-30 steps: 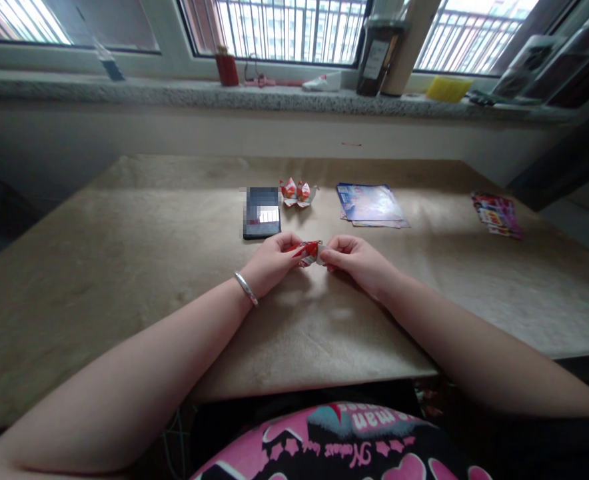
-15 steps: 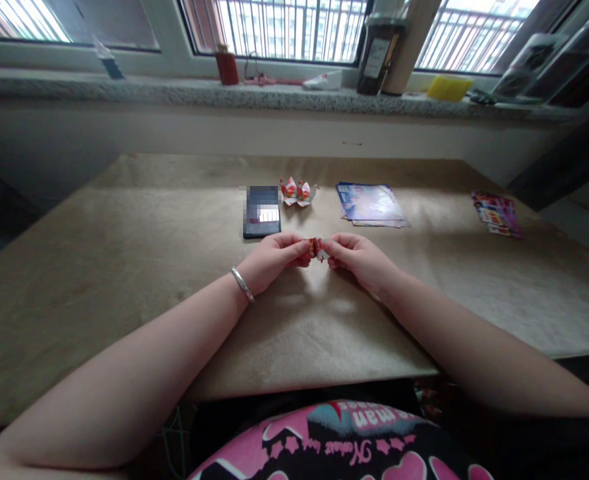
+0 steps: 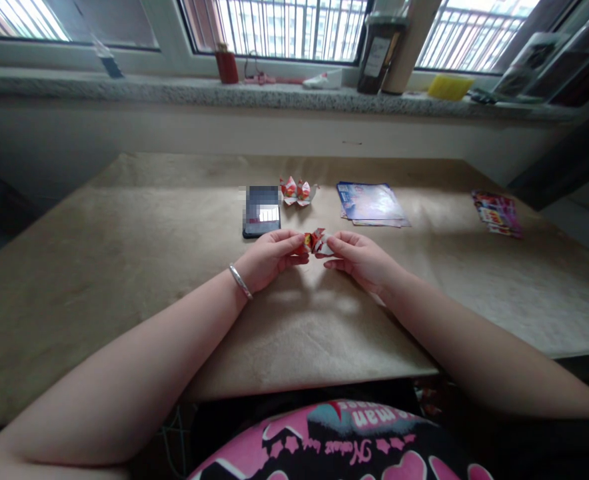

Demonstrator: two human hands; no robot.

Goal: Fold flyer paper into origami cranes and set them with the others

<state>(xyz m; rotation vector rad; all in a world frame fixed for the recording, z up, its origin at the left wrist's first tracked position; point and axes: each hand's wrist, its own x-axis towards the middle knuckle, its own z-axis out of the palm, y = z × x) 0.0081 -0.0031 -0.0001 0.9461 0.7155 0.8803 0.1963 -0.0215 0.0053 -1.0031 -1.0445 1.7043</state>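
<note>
Folded red-and-white paper piece (image 3: 319, 241), held up by the near right corner of the black touchscreen device (image 3: 261, 212). Pinched at both ends: by the left hand (image 3: 274, 255) just in front of the device, and by the right hand (image 3: 359, 257) farther to the device's right. Grip narrow on either side, with paper caught between thumb and fingertips; lower fingers (image 3: 298, 261) loosely curled beneath, apart from the folds. Seemingly taken by the ends so as to leave the middle creases in sight, and likely with light pressure, to spare thin paper from crumpling. Raised above the table (image 3: 124, 267), judging by the soft shadow below, probably to give room for fingers underneath.

Just right of the device's far half, two peaked folded paper forms (image 3: 290, 193), points up, perhaps joined; cannot tell whether touching the device. Probably set beyond the hands to be safe from knocks. Farther right of the device, blue printed sheets (image 3: 372, 201), flat and loosely stacked, perhaps for easy reach. Well apart to the device's right, colourful printed cards (image 3: 497, 213), overlapping, maybe pushed aside. Device itself lying flat, perhaps for easy glancing; screen too blurred to read
</note>
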